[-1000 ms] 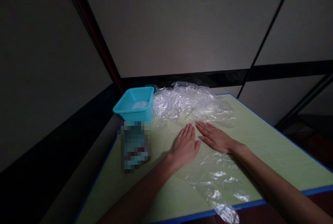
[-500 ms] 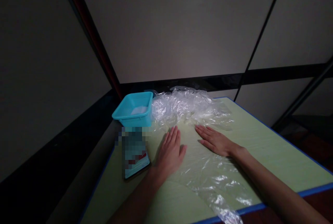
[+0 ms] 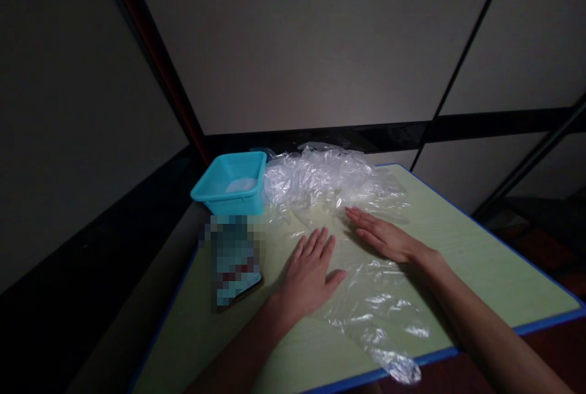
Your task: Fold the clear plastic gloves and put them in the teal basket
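Note:
A sheet of clear plastic film [image 3: 375,302] lies spread across the pale green table [image 3: 480,260], its near end hanging over the blue front edge. My left hand [image 3: 309,275] rests flat on the film's left part, fingers stretched out and slightly apart. My right hand [image 3: 387,236] lies flat on the film further back, fingers together and pointing left. Neither hand holds anything. Behind them a crumpled heap of clear plastic [image 3: 320,177] sits at the table's far side.
A turquoise plastic tub [image 3: 229,186] with something white inside stands at the far left corner. A phone [image 3: 235,260] lies on the table left of my left hand. Grey walls with dark frames close in behind and to the left.
My left hand slid left away from the right hand, then came back a little toward me and right. The right hand stayed flat in nearly the same place.

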{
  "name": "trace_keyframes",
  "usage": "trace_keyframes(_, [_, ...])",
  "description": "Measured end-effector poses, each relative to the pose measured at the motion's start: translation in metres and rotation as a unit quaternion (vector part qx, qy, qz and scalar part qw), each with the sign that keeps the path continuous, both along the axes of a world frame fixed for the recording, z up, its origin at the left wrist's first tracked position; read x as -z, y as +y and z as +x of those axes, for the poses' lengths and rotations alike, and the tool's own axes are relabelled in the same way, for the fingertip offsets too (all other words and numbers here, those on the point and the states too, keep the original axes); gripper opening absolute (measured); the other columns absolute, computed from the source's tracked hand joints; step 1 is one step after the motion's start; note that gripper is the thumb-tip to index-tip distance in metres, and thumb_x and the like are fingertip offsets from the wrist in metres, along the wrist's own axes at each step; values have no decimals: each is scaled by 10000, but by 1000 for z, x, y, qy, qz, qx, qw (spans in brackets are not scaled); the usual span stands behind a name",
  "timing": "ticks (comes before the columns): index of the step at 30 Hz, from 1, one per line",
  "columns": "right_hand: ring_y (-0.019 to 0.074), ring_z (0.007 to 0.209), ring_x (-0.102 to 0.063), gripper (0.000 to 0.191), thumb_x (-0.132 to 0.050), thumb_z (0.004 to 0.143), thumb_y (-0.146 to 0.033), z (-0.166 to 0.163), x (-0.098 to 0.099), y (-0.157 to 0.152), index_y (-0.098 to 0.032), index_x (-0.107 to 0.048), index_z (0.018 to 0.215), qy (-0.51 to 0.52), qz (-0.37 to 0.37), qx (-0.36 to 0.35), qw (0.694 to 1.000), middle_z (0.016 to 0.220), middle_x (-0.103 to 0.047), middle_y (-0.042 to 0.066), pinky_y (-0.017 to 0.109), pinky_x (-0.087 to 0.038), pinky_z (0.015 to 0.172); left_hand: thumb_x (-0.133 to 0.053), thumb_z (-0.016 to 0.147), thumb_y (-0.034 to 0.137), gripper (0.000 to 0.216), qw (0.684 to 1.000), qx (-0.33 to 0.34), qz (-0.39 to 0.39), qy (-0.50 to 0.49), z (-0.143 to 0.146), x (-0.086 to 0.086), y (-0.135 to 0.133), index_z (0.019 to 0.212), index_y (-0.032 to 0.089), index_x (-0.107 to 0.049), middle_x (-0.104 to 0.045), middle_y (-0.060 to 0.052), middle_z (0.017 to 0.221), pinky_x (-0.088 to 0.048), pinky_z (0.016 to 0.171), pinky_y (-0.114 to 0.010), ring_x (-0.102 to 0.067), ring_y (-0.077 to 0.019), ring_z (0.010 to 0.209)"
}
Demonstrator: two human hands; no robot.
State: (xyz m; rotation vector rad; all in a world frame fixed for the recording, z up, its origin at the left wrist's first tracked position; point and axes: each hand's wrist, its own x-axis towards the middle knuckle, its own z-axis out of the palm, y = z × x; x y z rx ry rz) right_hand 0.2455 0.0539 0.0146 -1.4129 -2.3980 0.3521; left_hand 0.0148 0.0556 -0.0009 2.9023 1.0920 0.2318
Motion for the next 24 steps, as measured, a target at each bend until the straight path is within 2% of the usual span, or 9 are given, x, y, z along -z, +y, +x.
trace_keyframes(4, [217, 1330, -178, 510, -263, 935, -385, 2, 5, 2, -143, -278, 1383, -1, 4, 11, 1000, 1441, -245, 93, 451, -208, 1077, -342, 894, 476, 583, 1000, -23, -4, 12, -5, -2, -2, 1367, 140, -280, -187, -107, 1459, -172, 1072, -433, -153, -245, 1338])
trace_keyframes(11, [228, 1313, -238, 492, -302, 929, -379, 3, 13, 6, -151, -325, 1365, -6, 49, 29, 998, 1418, -306, 97, 444, -237, 1070, -375, 876, 479, 594, 1000, -9, -5, 14, -6, -4, -5, 1368, 159, -278, -186, -97, 1461, -185, 1069, -441, -158, -249, 1337])
trace_keyframes(16, [184, 1285, -311, 428, -296, 939, -313, -6, 1, 1, -187, -363, 1342, 2, 40, -31, 999, 1380, -393, 62, 415, -266, 1065, -389, 866, 460, 606, 1000, 14, 13, 4, -5, -4, -7, 1362, 129, -280, -174, -98, 1465, -147, 1081, -441, -122, -244, 1345])
trace_keyframes(19, [176, 1311, -251, 451, -295, 940, -313, -12, -3, 0, -165, -314, 1366, -12, 29, -63, 998, 1419, -320, 68, 405, -224, 1082, -326, 891, 469, 591, 999, 44, 10, -6, -4, -4, -7, 1369, 128, -255, -180, -86, 1467, -135, 1092, -387, -120, -201, 1347])
trace_keyframes(24, [198, 1329, -189, 511, -307, 933, -363, -13, 7, 2, -186, -212, 1403, -40, 28, -44, 998, 1456, -215, 63, 431, -187, 1084, -274, 906, 462, 605, 999, 45, 16, -2, 0, 0, -4, 1375, 84, -225, -205, -114, 1456, -140, 1089, -359, -129, -198, 1345])
